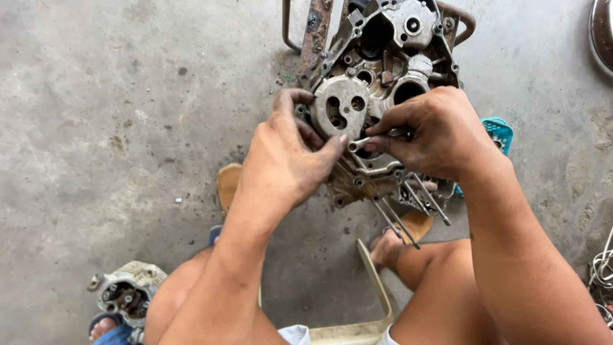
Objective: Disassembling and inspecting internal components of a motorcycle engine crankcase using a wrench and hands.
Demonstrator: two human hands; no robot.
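The engine crankcase (377, 96) stands opened on the concrete floor (128, 96), just ahead of the person's knees, with its cover already off, so that the inner cavities and bores show. A round pale plate (341, 105) with 2 or 3 holes still sits on the crankcase face, left of centre, and looks not yet removed. The left hand (287, 160) grips the left rim of that plate, fingers curled over its top edge and thumb stretched toward the middle. The right hand (434, 131) lies over the right half of the crankcase, fingers pinched together on a small metal wrench (364, 143) whose head sits at a fastener just below the plate; whether that fastener is being loosened or tightened cannot be told. 4 long studs (408, 211) jut from the lower edge of the crankcase toward the person. Judging from this, the case is opened and the work is midway, at the plate's fasteners. Further from the crankcase, below and far left, another engine part (128, 294) lies by a foot; a blue basket (499, 131) peeks out to its right.
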